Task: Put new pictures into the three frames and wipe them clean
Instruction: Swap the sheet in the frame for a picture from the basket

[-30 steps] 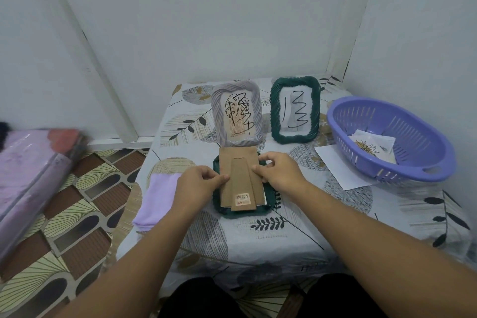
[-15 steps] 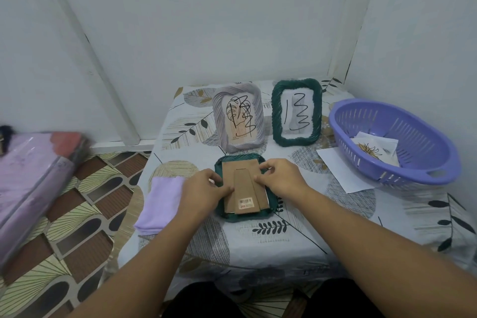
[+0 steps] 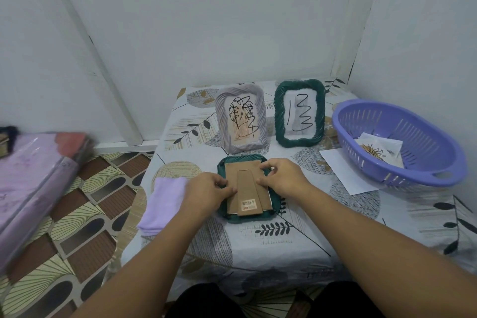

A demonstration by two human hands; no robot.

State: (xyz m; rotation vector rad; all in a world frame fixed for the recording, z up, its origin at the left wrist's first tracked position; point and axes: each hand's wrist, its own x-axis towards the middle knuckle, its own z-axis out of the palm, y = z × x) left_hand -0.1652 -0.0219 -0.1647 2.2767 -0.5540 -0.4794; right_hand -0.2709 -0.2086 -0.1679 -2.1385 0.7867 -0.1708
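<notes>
- Frames: three on the table (image 3: 296, 253). I am working on the dark green frame lying face down (image 3: 245, 217) at the near centre, directly ahead of both hands. Its cardboard backing (image 3: 246, 183) is facing up, with the folded stand strip and a barcode sticker at the near end. Its long axis is running away from me, toward the wall.
- Purple cloth (image 3: 165, 201): lying flat just left of the face-down frame, partly behind my left wrist.
- Left hand (image 3: 209, 192): curled, fingertips pinching the left edge of the backing about halfway along.
- Right hand (image 3: 281, 178): curled, fingertips pinching the right edge of the backing, slightly farther from me than the left hand.
- Judgement: both hands are equally near; the coming move is turning on seating or freeing the backing along that long axis.
- Grey frame (image 3: 241, 118) and the second green frame (image 3: 299, 113): standing upright behind, both showing scribbled pictures.
- Loose white sheet (image 3: 343, 170): lying partly under the purple basket (image 3: 402, 162), which is holding printed sheets.
- Change from half a second ago: the grip is staying much the same; both hands are sitting slightly nearer the middle of the backing.
</notes>
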